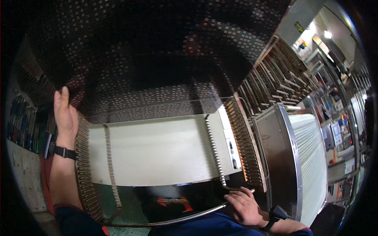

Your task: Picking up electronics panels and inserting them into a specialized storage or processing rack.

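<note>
A large dark glossy panel [157, 70] covered in small light marks rises in front of me, its lower edge just above a flat white panel [153, 153]. My left hand [66, 116] is at the dark panel's left edge, thumb and fingers pointing up along it; its grip is partly hidden. Low on the right, my right hand [246, 207] has its fingers bent over the end of a curved metal bar [189, 216]. This bar runs across the front of the rack, close to my body.
Rows of coiled springs [84, 169] line the rack's left side, with more springs [246, 145] on the right. Two thin spring strips [110, 165] cross the white panel. Right of the rack stand a metal-edged cabinet [281, 157] and a stack of pale sheets [309, 157].
</note>
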The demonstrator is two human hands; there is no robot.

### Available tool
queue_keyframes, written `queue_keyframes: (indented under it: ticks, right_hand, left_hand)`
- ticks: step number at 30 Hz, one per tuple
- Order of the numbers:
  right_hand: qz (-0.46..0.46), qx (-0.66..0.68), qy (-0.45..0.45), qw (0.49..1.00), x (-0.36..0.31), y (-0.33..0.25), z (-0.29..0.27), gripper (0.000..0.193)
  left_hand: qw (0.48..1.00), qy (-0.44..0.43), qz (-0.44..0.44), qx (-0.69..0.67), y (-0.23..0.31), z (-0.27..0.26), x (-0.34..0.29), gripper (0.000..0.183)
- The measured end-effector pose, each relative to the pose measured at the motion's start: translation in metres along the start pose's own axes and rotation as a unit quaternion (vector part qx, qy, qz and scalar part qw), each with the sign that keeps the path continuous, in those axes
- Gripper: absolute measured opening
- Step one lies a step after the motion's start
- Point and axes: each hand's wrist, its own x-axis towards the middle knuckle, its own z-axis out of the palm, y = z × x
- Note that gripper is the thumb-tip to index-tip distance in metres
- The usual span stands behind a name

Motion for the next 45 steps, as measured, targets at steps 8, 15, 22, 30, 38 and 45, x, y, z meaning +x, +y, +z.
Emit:
queue_keyframes:
  ticks: [8,15,22,30,38,45]
  right_hand:
    - [-0.010,0.192,0.012,0.981,0.055,0.072,-0.102,0.053]
    - [0.289,0.389,0.254,0.837,0.110,0.248,-0.051,0.071]
    - [0.254,0.575,0.202,0.751,0.144,0.231,-0.072,0.089]
    - [0.198,0.501,0.183,0.823,0.190,0.203,-0.064,0.067]
    - [0.091,0.446,0.252,0.854,0.266,0.199,-0.078,0.014]
    - [0.106,0.439,0.295,0.842,0.272,0.185,-0.077,0.016]
  left_hand:
    - [0.999,0.018,-0.013,0.025,0.002,-0.011,-0.004,0.061]
    - [1.000,-0.011,-0.003,0.014,-0.008,0.020,0.002,0.064]
    - [1.000,0.027,-0.001,0.012,0.001,0.012,-0.004,0.049]
    - [1.000,0.007,0.008,-0.006,0.001,-0.003,-0.003,0.040]
    - [1.000,0.011,0.003,0.006,-0.002,0.006,-0.003,0.033]
    - [1.000,-0.001,0.005,0.021,-0.001,0.000,-0.001,0.045]
